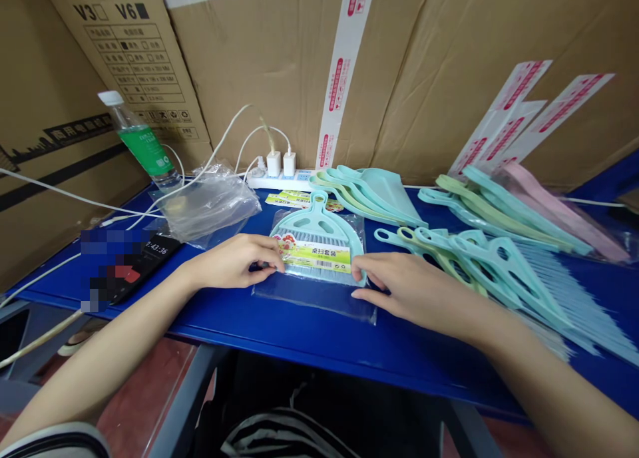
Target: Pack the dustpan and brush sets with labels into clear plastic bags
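A light-blue brush-and-dustpan set (324, 228) lies in a clear plastic bag (319, 299) on the blue table, handle pointing away from me. Across its bristles sits a yellow-green label card (324, 256) with printed mushrooms. My left hand (249, 261) is closed at the left edge of the bag, fingers curled and thumb against them. At the right edge, my right hand (399, 288) has its thumb and bent fingers around the bag's side, beside the card. The bag's lower flap lies flat between and below both hands.
Brushes (479, 258) and dustpans (384, 192) are piled at right and behind. More label cards (289, 200) lie near a power strip (304, 178). Clear bags (210, 202), a bottle (142, 145) and a phone (144, 265) are at left. Cardboard (279, 58) walls the back.
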A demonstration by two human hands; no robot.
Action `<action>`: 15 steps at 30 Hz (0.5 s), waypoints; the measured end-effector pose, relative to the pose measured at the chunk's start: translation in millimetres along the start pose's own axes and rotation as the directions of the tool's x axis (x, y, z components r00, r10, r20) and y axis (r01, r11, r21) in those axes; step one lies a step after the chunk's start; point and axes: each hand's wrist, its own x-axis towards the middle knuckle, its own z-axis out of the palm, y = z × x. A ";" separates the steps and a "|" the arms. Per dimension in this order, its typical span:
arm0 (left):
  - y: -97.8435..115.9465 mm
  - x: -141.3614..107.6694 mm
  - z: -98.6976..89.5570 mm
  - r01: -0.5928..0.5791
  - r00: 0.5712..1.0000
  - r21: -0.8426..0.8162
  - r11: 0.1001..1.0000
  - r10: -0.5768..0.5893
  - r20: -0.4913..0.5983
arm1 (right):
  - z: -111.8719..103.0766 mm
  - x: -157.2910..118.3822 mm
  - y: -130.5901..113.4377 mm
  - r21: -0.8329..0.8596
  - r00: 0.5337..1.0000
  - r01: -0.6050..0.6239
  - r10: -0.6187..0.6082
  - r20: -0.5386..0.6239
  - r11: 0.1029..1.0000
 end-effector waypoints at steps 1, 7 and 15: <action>0.0 -0.1 0.0 0.007 1.000 -0.001 1.000 -0.007 0.005 | 0.4 0.1 0.1 -0.009 1.000 -0.006 0.006 -0.005 1.000; -0.3 -0.2 -0.1 0.038 0.999 -0.006 0.999 -0.038 0.026 | -0.6 0.6 -2.4 -0.006 0.998 -0.058 0.058 0.020 0.998; 0.7 0.5 0.5 0.036 0.999 -0.005 0.999 -0.036 0.032 | 0.8 1.5 -1.6 -0.017 0.996 -0.079 0.080 0.040 0.997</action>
